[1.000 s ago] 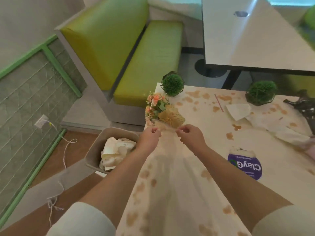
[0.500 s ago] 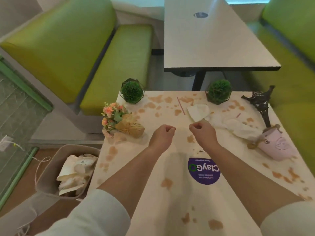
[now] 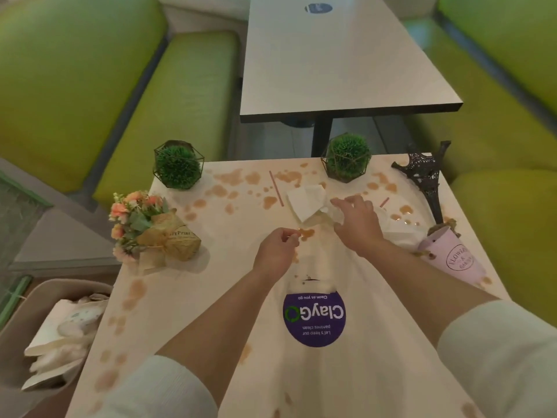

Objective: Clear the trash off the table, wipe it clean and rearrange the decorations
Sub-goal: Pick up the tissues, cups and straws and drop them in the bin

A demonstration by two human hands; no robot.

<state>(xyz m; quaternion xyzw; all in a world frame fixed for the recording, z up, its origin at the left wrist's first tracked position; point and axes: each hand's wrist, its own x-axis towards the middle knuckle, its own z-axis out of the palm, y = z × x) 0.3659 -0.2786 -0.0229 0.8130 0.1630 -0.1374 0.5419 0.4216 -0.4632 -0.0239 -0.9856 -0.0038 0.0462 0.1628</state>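
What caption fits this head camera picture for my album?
Right hand reaches the crumpled napkin on a stained table beside toppled decorations.

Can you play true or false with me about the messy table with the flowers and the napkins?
1. The right hand is reaching onto the white napkin. True.
2. The pink pot stands upright. False: it lies tipped over on its side near the table's right edge.
3. Brown spill stains are spread over the table. True.
4. The bin beside the table holds nothing. False: crumpled paper trash is already in it.
5. Two green ball plants stand at the far edge of the table. True.
6. The left hand holds the flower bouquet. False: the bouquet lies alone on the table, apart from that hand.
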